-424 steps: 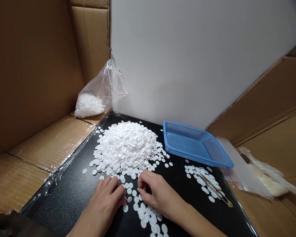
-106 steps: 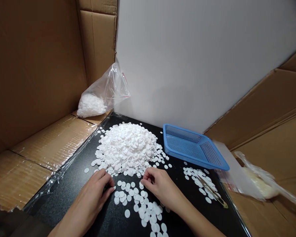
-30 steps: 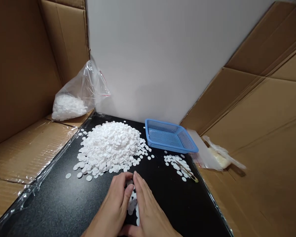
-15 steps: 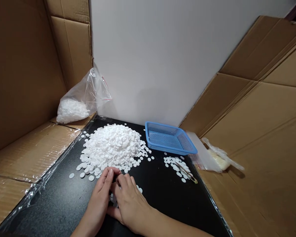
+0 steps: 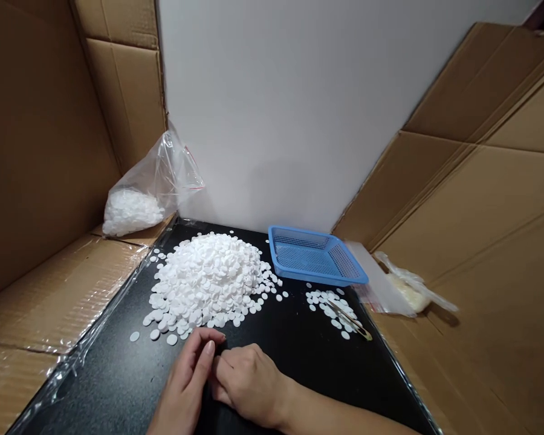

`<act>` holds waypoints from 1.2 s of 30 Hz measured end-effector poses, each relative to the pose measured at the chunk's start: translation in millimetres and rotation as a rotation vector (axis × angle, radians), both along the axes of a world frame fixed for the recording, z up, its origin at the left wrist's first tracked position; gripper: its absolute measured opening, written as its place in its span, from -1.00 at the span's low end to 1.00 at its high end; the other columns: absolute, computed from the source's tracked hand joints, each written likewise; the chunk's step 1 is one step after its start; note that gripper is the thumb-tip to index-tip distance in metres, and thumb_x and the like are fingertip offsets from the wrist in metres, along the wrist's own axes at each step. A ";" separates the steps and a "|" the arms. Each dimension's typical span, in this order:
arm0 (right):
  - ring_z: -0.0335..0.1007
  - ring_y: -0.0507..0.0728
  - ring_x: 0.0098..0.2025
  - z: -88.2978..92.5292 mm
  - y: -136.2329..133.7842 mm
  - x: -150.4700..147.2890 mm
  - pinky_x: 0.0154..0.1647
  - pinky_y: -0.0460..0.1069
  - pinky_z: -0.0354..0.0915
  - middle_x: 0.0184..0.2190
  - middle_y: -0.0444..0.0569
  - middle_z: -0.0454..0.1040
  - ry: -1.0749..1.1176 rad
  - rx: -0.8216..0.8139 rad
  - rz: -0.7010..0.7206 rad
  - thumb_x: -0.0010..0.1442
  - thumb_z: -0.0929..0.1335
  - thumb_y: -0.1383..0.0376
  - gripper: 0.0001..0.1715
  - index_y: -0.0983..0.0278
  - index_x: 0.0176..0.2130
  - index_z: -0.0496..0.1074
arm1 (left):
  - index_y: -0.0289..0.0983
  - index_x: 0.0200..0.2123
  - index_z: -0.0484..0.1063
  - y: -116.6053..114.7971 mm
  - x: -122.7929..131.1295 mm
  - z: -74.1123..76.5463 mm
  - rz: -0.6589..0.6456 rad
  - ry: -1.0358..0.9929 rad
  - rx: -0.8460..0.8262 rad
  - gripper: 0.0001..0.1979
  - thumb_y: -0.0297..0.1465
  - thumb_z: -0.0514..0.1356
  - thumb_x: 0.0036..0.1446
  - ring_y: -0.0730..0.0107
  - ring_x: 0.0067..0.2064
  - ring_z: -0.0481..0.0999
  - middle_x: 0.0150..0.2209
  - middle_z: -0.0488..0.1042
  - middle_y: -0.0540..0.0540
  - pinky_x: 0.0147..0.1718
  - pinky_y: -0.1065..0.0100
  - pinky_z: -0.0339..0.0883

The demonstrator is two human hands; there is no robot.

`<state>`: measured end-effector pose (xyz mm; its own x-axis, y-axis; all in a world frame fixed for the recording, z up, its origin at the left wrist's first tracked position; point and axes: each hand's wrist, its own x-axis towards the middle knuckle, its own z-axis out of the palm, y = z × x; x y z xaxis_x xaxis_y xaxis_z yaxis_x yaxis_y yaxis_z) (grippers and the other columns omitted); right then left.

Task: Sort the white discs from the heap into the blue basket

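Note:
A big heap of small white discs [image 5: 208, 281] lies on the black tabletop [image 5: 294, 350]. Just in front of it my two hands meet. My left hand [image 5: 188, 377] is cupped with its fingers pressed against the right one. My right hand [image 5: 247, 383] is curled closed, knuckles up, over a gathered clump of discs that is hidden under it. A smaller scatter of white discs [image 5: 330, 302] lies to the right with metal tweezers [image 5: 351, 320] on it.
A blue mesh tray [image 5: 315, 257] stands at the back right. A clear bag of white discs [image 5: 140, 193] rests on cardboard at the back left. Another plastic bag [image 5: 403, 287] lies to the right. Cardboard walls enclose both sides.
The loose discs spread before me have been swept together between my hands. My right hand has curled over them and both hands have drawn slightly nearer to me.

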<state>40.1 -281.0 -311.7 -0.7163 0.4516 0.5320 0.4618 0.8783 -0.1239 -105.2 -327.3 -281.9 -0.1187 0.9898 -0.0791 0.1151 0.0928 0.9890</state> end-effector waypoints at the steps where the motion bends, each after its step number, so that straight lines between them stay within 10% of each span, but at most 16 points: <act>1: 0.28 0.03 -0.64 1.3 2.1 1.0 -0.62 -0.02 0.02 -0.63 -0.15 0.42 0.070 -0.038 -0.011 0.34 0.26 0.30 -0.65 0.24 -0.49 0.34 | -0.15 -0.18 0.49 -0.4 0.0 -1.2 -0.002 0.010 -0.006 -0.52 0.12 0.11 0.18 0.09 0.03 0.47 -0.15 0.55 -0.07 0.01 0.28 0.34; 11: 0.43 0.09 -0.35 36.5 17.0 29.3 -0.22 0.00 0.27 -0.46 -0.06 0.53 0.377 -0.637 0.012 0.44 0.17 -0.03 -0.39 0.24 -0.42 0.50 | -0.10 0.04 0.42 -5.4 -5.5 -13.1 -0.111 0.106 -0.069 -0.54 0.04 0.01 0.29 0.04 0.23 0.35 0.16 0.43 -0.13 0.26 0.09 0.16; 17: 0.54 0.20 -0.15 35.1 8.1 70.3 -0.05 0.09 0.37 -0.27 0.05 0.62 0.718 -0.979 -0.272 0.45 0.09 -0.08 -0.32 0.26 -0.23 0.57 | -0.05 0.09 0.44 -5.2 -3.3 -8.3 -0.132 0.153 -0.092 -0.57 -0.01 0.02 0.31 0.01 0.26 0.34 0.21 0.41 -0.10 0.28 0.06 0.17; 23: 0.51 0.24 -0.05 24.1 -4.1 105.6 0.03 0.12 0.39 -0.16 0.07 0.61 0.637 -0.902 -0.436 0.42 0.14 -0.10 -0.39 0.22 -0.15 0.56 | -0.06 0.09 0.44 -3.3 4.3 -0.2 -0.118 0.200 -0.088 -0.52 0.04 0.04 0.27 -0.04 0.24 0.36 0.20 0.44 -0.13 0.25 0.01 0.21; 30: 0.35 0.27 0.18 20.6 -9.6 93.4 0.19 0.17 0.31 0.13 0.09 0.44 0.372 -0.780 -0.304 0.38 0.26 -0.03 -0.49 0.18 0.16 0.36 | -0.06 0.10 0.40 -3.0 4.1 0.7 -0.125 0.157 -0.148 -0.48 0.09 -0.02 0.27 -0.01 0.28 0.32 0.24 0.39 -0.13 0.31 -0.04 0.07; 36: 0.43 0.20 -0.08 19.9 -6.1 79.8 -0.08 0.09 0.39 -0.14 0.04 0.49 0.275 -0.508 -0.292 0.38 0.23 0.40 -0.75 0.19 -0.12 0.47 | -0.10 0.07 0.45 -3.0 6.1 -0.3 -0.109 0.192 -0.121 -0.48 0.07 0.01 0.26 -0.04 0.24 0.37 0.21 0.42 -0.17 0.26 -0.01 0.19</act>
